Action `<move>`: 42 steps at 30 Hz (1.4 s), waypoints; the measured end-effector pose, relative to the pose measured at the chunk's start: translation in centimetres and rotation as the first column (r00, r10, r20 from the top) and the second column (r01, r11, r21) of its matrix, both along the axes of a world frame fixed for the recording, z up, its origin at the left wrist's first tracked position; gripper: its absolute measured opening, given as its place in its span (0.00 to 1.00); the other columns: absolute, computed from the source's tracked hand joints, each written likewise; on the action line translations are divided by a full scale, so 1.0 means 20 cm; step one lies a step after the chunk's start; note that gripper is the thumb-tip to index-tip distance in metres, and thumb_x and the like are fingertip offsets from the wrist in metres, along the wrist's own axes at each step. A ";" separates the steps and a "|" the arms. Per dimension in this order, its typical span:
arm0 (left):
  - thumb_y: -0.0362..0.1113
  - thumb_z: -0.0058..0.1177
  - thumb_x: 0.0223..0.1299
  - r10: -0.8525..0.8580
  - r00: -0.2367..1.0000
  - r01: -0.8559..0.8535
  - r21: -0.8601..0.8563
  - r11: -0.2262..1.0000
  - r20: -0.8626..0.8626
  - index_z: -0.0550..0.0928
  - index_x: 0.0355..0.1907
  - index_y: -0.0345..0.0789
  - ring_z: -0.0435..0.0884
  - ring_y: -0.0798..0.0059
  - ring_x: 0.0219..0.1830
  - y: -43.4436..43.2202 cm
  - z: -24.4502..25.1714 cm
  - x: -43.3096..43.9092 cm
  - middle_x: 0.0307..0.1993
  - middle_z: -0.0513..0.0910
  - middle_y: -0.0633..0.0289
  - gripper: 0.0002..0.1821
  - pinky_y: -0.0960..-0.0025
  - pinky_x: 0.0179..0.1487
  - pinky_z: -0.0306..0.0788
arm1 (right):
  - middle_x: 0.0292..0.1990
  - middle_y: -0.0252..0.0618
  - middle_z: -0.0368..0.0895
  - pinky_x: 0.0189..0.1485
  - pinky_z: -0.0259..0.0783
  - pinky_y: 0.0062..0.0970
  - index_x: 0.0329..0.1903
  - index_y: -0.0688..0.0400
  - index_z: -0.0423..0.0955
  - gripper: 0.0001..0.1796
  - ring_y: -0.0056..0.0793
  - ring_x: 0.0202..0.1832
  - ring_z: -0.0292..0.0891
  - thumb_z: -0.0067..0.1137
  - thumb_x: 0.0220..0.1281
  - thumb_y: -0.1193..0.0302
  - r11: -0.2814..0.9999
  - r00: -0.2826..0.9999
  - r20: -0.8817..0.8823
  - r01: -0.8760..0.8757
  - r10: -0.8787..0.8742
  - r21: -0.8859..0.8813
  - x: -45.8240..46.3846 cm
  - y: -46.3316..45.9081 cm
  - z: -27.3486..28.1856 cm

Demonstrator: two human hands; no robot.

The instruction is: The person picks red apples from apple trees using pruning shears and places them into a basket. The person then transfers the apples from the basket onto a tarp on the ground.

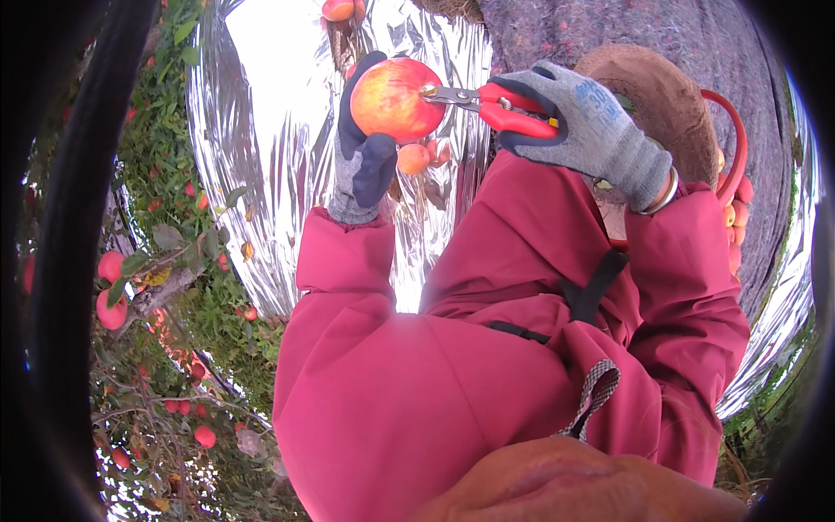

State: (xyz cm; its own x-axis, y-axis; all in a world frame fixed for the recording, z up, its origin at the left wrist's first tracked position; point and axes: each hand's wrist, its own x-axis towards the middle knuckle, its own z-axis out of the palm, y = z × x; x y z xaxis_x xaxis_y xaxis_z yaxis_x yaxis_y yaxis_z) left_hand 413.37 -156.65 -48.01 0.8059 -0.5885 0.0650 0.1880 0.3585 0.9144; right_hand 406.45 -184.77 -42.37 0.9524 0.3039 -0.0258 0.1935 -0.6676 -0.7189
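A red and yellow apple [391, 98] rests in my left hand [355, 140], which wears a grey knit glove with a dark coated palm. Its stem end faces right. In my right hand [580, 117], gloved the same way, are small red-handled fruit snips [515, 111]. The metal blades of the snips meet the apple at its stem hollow; whether the stem lies between them is too small to tell. Just past my right wrist stands a basket or pail with a brown lining [665, 98] and a red handle [738, 143].
Silver reflective film [261, 130] covers the ground ahead, with a few apples [414, 158] over it. A grey felt-like blanket [626, 26] lies to the right, with several apples [740, 215] beside the basket. Apple branches [163, 287] with fruit reach in from the left.
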 end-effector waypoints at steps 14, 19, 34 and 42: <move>0.71 0.47 0.58 0.050 0.742 -0.162 -0.106 0.981 -0.668 0.59 0.71 0.38 0.69 0.48 0.64 -0.03 -0.14 -0.04 0.64 0.67 0.44 0.48 0.47 0.66 0.66 | 0.45 0.43 0.81 0.51 0.73 0.31 0.57 0.59 0.68 0.26 0.33 0.48 0.78 0.63 0.58 0.64 0.902 0.948 -0.148 0.315 -0.283 0.296 0.09 0.00 -0.24; 0.60 0.48 0.65 -0.103 0.824 -0.031 -0.226 0.974 -0.558 0.60 0.69 0.37 0.68 0.49 0.65 -0.26 -0.03 -0.14 0.64 0.68 0.48 0.39 0.50 0.67 0.68 | 0.53 0.44 0.78 0.57 0.70 0.30 0.60 0.61 0.67 0.34 0.32 0.55 0.76 0.70 0.50 0.73 0.863 0.897 0.137 0.348 -0.420 0.367 -0.11 0.08 -0.06; 0.61 0.39 0.70 -0.053 0.984 0.064 0.058 0.996 -0.172 0.69 0.63 0.28 0.81 0.70 0.50 -0.84 0.32 -0.49 0.52 0.80 0.55 0.36 0.71 0.44 0.76 | 0.56 0.42 0.75 0.58 0.70 0.31 0.66 0.61 0.63 0.45 0.33 0.57 0.73 0.76 0.44 0.65 0.665 0.712 0.145 0.534 -0.687 0.522 -0.45 -0.19 0.11; 0.45 0.37 0.72 0.169 0.979 -0.142 0.218 0.966 -0.111 0.62 0.63 0.21 0.74 0.47 0.59 -0.86 0.17 -0.40 0.58 0.70 0.39 0.29 0.50 0.63 0.71 | 0.54 0.41 0.76 0.56 0.71 0.28 0.63 0.61 0.68 0.33 0.32 0.54 0.75 0.66 0.52 0.81 0.630 0.384 0.606 0.731 -0.697 0.261 -1.44 -0.87 -0.04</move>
